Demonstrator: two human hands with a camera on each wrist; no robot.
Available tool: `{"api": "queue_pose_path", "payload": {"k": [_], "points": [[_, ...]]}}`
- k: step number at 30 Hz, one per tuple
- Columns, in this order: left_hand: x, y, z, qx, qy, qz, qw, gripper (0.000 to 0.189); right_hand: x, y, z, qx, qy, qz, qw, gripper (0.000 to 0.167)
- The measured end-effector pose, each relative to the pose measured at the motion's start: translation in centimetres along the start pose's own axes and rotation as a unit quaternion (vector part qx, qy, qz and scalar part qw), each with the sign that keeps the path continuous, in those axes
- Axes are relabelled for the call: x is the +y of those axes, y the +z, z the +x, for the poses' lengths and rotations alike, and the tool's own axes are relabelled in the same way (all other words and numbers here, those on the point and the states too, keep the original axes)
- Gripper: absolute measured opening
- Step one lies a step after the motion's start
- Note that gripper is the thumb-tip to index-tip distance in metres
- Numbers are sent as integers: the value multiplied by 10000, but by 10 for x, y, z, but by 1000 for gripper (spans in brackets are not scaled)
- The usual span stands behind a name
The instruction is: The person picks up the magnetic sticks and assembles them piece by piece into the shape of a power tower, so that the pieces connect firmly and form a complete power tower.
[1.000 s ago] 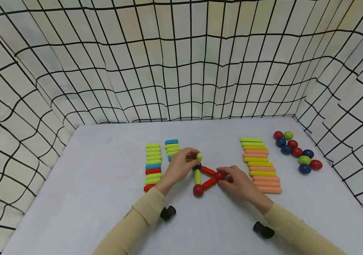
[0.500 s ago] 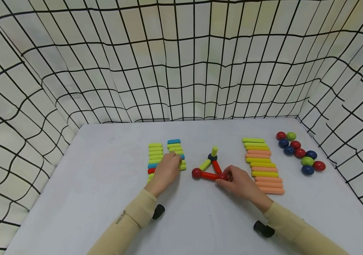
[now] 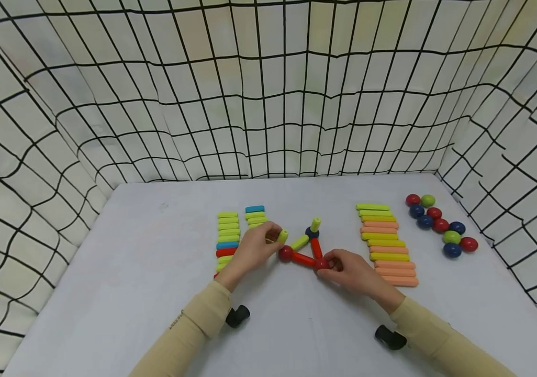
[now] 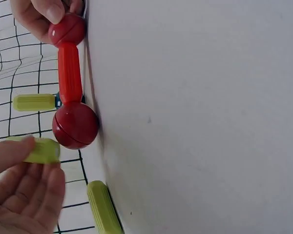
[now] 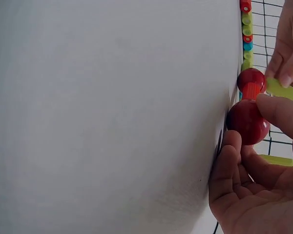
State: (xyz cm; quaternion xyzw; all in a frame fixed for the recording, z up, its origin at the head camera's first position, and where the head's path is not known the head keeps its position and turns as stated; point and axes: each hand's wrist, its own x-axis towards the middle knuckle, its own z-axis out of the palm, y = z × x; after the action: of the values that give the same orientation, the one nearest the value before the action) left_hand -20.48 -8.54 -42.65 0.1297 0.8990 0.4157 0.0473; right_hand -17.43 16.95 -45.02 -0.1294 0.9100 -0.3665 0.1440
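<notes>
A triangle of short rods and balls lies on the table: two red rods [image 3: 303, 259], a lime green rod [image 3: 300, 242], a dark blue ball [image 3: 312, 232] and two red balls. Another lime rod [image 3: 315, 224] stands up from the blue ball. Between thumb and fingers my left hand [image 3: 255, 247] pinches a loose lime rod [image 4: 43, 150], close beside the left red ball [image 4: 75, 125] and apart from it in the left wrist view. My right hand [image 3: 350, 271] holds the near right red ball [image 5: 248, 122] with thumb and fingers.
To the left lie rows of short lime, blue and red rods [image 3: 228, 226], partly behind my left hand. Longer lime, yellow and peach rods [image 3: 383, 235] are lined up on the right. Beyond them are several loose balls [image 3: 440, 225]. Black netting [image 3: 268, 98] over white cloth surrounds the table.
My left hand let go near the blue ball, reached to the left rods and came back with a lime rod. The triangle has turned, its left red ball moving away from me.
</notes>
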Motion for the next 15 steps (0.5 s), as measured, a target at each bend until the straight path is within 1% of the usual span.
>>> {"api": "queue_pose_path", "payload": {"k": [2, 4, 6, 9, 11, 13, 15], "points": [[2, 0, 1, -32, 54, -288, 9996, 25, 0, 0, 1, -11, 25, 24, 10000, 36], [3, 1, 1, -66, 107, -388, 9992, 25, -1, 1, 1, -35, 56, 87, 9999, 35], [4, 1, 2, -119, 109, -425, 9990, 26, -2, 1, 1, -47, 71, 132, 9999, 35], [3, 1, 2, -224, 78, -360, 9991, 27, -2, 1, 1, -52, 101, 162, 9998, 33], [1, 1, 1, -195, 50, -53, 9998, 27, -2, 2, 1, -38, 78, 135, 9999, 33], [-2, -1, 0, -25, 53, 488, 9988, 27, -4, 3, 0, 9, 119, 139, 9998, 32], [-6, -1, -2, 241, 41, 1170, 9928, 25, -5, 5, 0, 102, 150, 102, 9998, 33]]}}
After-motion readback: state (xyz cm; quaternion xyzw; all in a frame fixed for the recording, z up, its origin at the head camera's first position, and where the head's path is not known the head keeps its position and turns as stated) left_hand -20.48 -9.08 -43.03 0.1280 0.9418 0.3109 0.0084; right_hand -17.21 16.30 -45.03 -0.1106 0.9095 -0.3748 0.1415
